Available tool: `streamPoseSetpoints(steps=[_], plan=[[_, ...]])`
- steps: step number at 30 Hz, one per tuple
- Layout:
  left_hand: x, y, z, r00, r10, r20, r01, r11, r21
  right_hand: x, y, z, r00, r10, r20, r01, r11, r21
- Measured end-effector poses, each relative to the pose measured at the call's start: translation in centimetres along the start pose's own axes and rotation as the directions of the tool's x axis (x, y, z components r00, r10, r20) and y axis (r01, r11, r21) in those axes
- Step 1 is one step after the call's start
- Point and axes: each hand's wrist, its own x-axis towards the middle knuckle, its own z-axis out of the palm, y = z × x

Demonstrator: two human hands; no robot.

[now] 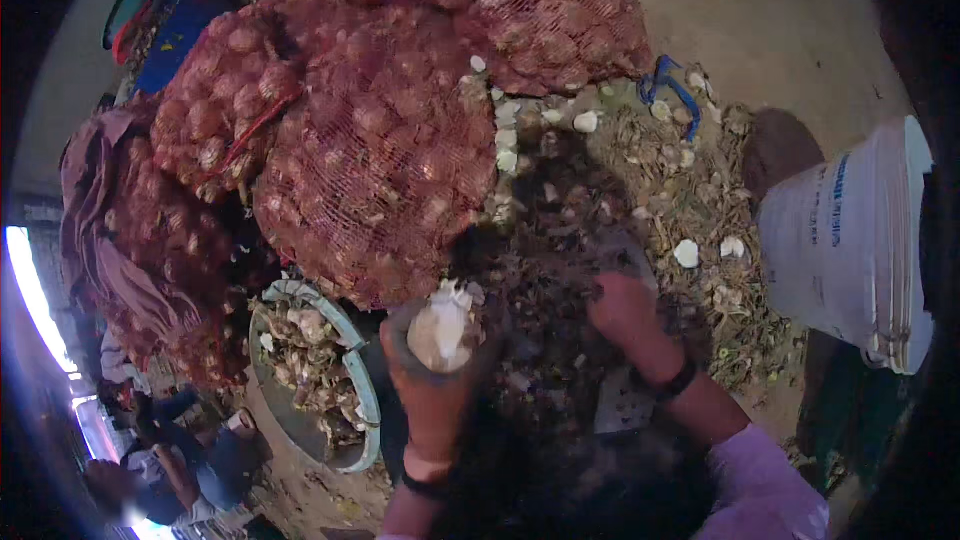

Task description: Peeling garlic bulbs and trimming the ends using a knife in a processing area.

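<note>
My left hand (431,371) grips a partly peeled bulb (444,334) that looks like an onion. Its skin is tan and its stripped side shows white. To the right, my right hand (626,311) is blurred, with the fingers curled over a dark heap of peelings (544,262). Whether it holds anything cannot be made out; a faint grey streak beside it could be a blade. Each wrist wears a dark band. Left of my left hand, a round tub (364,390) with a pale, broken rim holds bulbs and trimmings.
Red mesh sacks (375,120) full of bulbs are piled ahead and to the left. On the right, a stack of white buckets (840,247) lies tipped over beside dry trimmings (675,172). Blue twine (667,86) rests among scraps. Another person (176,465) sits at lower left.
</note>
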Motion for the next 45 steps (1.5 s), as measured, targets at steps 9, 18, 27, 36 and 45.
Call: streamPoseSetpoints(steps=[9, 18, 27, 36, 45], plan=[[-1.0, -1.8, 0.4, 0.994, -0.088, 0.06, 0.091, 0.994, -0.065, 0.5, -6.5, 0.1, 0.898, -0.439, -0.01, 0.439, 0.896, 0.063], [-1.4, -5.6, -13.9, 0.94, 0.017, -0.341, 0.175, 0.833, 0.525, 11.5, -4.2, -0.9, 0.956, -0.145, -0.254, 0.129, 0.988, -0.081], [0.1, -2.6, -1.6, 0.972, 0.131, 0.196, -0.173, 0.96, 0.219, 14.9, -2.7, -0.2, 0.958, -0.164, -0.234, 0.162, 0.986, -0.03], [1.4, -9.5, 12.8, 0.895, 0.186, 0.406, -0.254, 0.96, 0.121, 7.1, -2.2, -1.3, 0.941, -0.008, -0.339, 0.061, 0.987, 0.147], [3.7, -10.9, 14.2, 0.983, -0.105, 0.152, 0.042, 0.928, 0.371, 1.1, -0.4, -1.2, 0.988, 0.147, -0.043, -0.126, 0.94, 0.318]])
